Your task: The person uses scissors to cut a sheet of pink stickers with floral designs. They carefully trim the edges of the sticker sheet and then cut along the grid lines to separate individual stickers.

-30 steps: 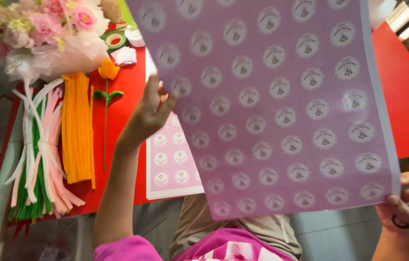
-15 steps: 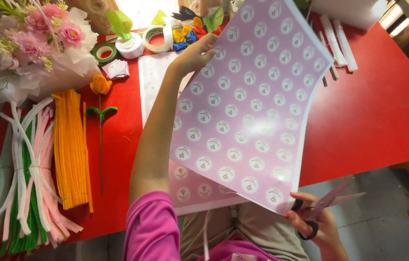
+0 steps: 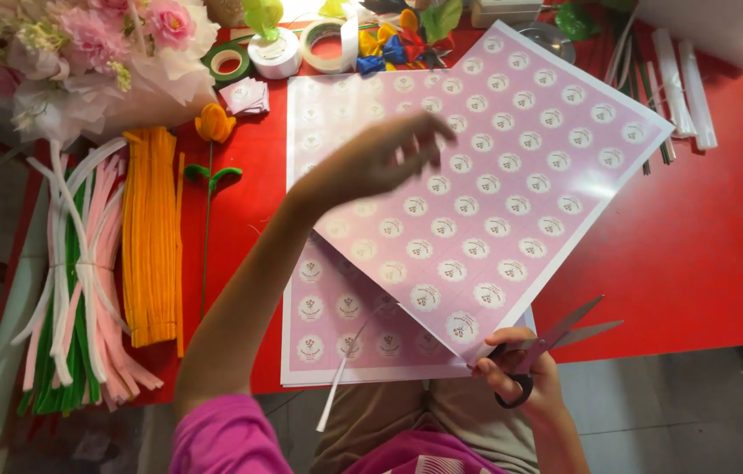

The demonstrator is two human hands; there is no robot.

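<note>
A pink sheet of round white stickers (image 3: 512, 175) lies tilted across the red table (image 3: 705, 263), on top of a second sticker sheet (image 3: 336, 325). My left hand (image 3: 380, 158) hovers blurred above the sheets, fingers spread, holding nothing. My right hand (image 3: 516, 373) is at the table's near edge, fingers in the black handles of the scissors (image 3: 556, 342), whose blades point right and are slightly apart. It also touches the near corner of the top sheet. A thin paper strip (image 3: 340, 373) hangs off the near edge.
Bundles of orange (image 3: 150, 237), pink, white and green pipe cleaners (image 3: 64, 290) lie at the left. A pink flower bouquet (image 3: 82, 53) sits far left. Tape rolls (image 3: 275, 53), an orange pipe-cleaner tulip (image 3: 211, 127) and white tubes (image 3: 683, 83) line the far side.
The sticker sheet came down from in front of my face onto the table. My left hand let go of its top edge and now hovers above it. The right hand stays at the near corner with the scissors.
</note>
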